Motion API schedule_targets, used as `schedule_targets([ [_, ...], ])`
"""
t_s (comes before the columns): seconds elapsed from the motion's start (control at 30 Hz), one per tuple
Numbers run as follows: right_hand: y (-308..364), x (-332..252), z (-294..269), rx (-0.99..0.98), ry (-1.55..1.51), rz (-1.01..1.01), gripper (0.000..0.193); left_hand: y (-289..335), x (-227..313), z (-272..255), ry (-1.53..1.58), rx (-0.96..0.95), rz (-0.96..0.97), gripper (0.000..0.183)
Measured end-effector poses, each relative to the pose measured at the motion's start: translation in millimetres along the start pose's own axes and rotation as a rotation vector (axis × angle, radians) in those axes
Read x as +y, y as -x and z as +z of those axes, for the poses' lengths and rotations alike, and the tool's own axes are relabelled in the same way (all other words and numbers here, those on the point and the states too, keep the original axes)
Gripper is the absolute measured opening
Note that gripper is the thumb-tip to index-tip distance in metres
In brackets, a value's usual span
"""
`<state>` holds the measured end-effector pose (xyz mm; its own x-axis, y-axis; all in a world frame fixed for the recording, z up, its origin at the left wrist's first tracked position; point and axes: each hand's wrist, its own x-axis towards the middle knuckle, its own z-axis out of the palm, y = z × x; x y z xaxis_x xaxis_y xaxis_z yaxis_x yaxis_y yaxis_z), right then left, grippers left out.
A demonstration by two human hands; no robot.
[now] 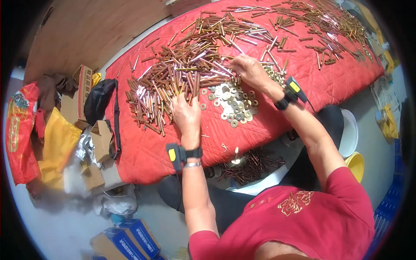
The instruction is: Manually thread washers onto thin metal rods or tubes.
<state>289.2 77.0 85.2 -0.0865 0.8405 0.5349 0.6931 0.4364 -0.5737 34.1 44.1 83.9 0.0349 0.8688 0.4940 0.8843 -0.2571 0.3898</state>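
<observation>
A table under a red quilted cloth (143,151) carries a wide heap of thin brass and copper-coloured rods (182,69). A patch of flat round washers (234,104) lies between my hands. My left hand (185,115) rests on the near end of the rod heap, fingers curled over a few rods. My right hand (249,69) reaches among the rods just beyond the washers, fingers pinched over small parts; what they hold is hidden. Both wrists wear black bands with yellow-marked devices.
More rods (320,26) spread across the far right of the cloth. A container of dark rods (249,167) sits on my lap below the table edge. Cardboard boxes (97,138), a black bag (99,102) and coloured bags (56,143) crowd the floor left. A white bucket (351,132) and yellow bowl (357,164) stand right.
</observation>
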Motion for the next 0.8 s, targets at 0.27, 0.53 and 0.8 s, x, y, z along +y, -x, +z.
schedule_targets([
  [0.27,-52.6,50.9,31.9,-0.177,0.55,0.044,0.016,-42.7,29.5,48.8,-0.43,-0.033,-0.095,0.04],
  [0.53,-86.9,41.5,22.8,-0.668,0.468,0.384,0.034,-15.7,-1.8,39.5,-0.369,-0.02,0.068,0.022],
  [0.8,-89.1,27.5,4.3,-0.361,0.496,0.37,0.022,-15.3,-55.2,8.8,0.341,0.071,-0.262,0.027],
])
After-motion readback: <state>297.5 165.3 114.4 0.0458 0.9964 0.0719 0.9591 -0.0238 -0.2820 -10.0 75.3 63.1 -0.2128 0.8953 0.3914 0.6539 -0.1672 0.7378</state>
